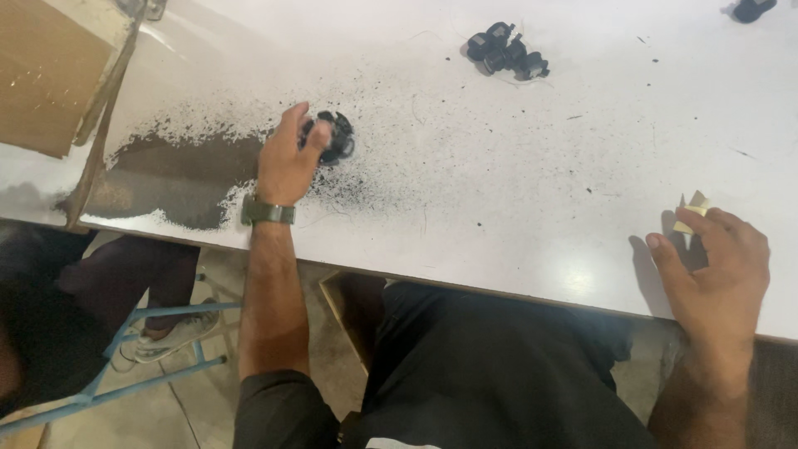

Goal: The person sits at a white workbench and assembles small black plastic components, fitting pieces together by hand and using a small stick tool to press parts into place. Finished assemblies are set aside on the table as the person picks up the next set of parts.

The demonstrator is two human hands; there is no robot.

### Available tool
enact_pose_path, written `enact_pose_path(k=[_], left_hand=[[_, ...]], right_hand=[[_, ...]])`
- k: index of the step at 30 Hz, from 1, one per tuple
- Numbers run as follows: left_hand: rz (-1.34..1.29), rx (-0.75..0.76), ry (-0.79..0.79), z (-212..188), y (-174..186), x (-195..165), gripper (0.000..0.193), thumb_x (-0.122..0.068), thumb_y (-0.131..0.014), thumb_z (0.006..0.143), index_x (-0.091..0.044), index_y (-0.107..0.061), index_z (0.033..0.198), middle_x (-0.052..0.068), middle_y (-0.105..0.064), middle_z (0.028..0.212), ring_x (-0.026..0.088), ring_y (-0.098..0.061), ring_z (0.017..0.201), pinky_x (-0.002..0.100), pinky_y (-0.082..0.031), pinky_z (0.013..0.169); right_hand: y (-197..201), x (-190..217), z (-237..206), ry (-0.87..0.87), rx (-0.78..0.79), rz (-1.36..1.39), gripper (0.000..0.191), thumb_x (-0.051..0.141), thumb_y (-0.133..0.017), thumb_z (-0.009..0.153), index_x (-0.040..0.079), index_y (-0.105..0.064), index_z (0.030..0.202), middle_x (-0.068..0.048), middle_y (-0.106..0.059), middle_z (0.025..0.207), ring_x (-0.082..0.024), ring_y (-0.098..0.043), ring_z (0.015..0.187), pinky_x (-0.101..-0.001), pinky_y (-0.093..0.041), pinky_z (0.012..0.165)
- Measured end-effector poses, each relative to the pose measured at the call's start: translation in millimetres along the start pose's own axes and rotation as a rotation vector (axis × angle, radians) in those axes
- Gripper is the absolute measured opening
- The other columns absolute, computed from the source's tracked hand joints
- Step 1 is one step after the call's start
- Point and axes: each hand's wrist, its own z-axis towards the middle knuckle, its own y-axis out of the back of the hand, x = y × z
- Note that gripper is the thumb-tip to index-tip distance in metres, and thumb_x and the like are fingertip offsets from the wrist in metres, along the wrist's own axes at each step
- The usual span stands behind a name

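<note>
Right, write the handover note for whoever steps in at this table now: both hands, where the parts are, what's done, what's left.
Left hand: closed on a round black part, held against the white table in a patch of black dust.
Right hand: fingers pinching a small yellowish folded piece at the table's right side.
Other parts: a cluster of black parts at the far middle, one more black piece at the far right corner.
Done: cannot tell which parts are finished.
Left: apparently the part in hand, perhaps the cluster.
</note>
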Motion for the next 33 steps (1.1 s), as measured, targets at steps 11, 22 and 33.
enact_pose_path(k=[11, 22, 33], left_hand=[[0.252, 0.143, -0.54, -82.6, -98.2, -48.9, 0.106, -0.042, -0.088, 0.076, -0.01, -0.029, 0.158, 0.021, -0.045, 0.152, 0.036, -0.045, 0.139, 0.053, -0.035, 0.116], [-0.061, 0.447, -0.952, -137.7, -144.7, -109.9, 0.104, -0.038, -0.086, 0.075, -0.01, -0.031, 0.159, 0.016, -0.046, 0.157, 0.037, -0.044, 0.146, 0.054, -0.038, 0.119], [0.075, 0.268, -0.972, -137.8, -132.9, -135.6, 0.03, -0.028, -0.079, 0.081, -0.01, -0.068, 0.103, 0.013, -0.057, 0.135, 0.032, -0.054, 0.132, 0.049, -0.049, 0.1]], right_hand=[[17.7, 24.0, 9.9, -0.022, -0.008, 0.072, 0.031, 0.02, -0.086, 0.098, 0.005, -0.074, 0.121, -0.018, -0.068, 0.126, -0.032, -0.062, 0.124, -0.042, -0.051, 0.105], [18.4, 41.4, 1.8, 0.009, -0.068, 0.493, 0.012, 0.014, -0.077, 0.104, 0.007, -0.072, 0.113, -0.011, -0.072, 0.118, -0.026, -0.066, 0.125, -0.0455, -0.049, 0.117], [22.7, 118.6, -15.3, -0.024, -0.062, 0.774, 0.015, 0.004, -0.073, 0.092, 0.007, -0.065, 0.105, -0.01, -0.07, 0.108, -0.027, -0.069, 0.111, -0.0556, -0.042, 0.123]])
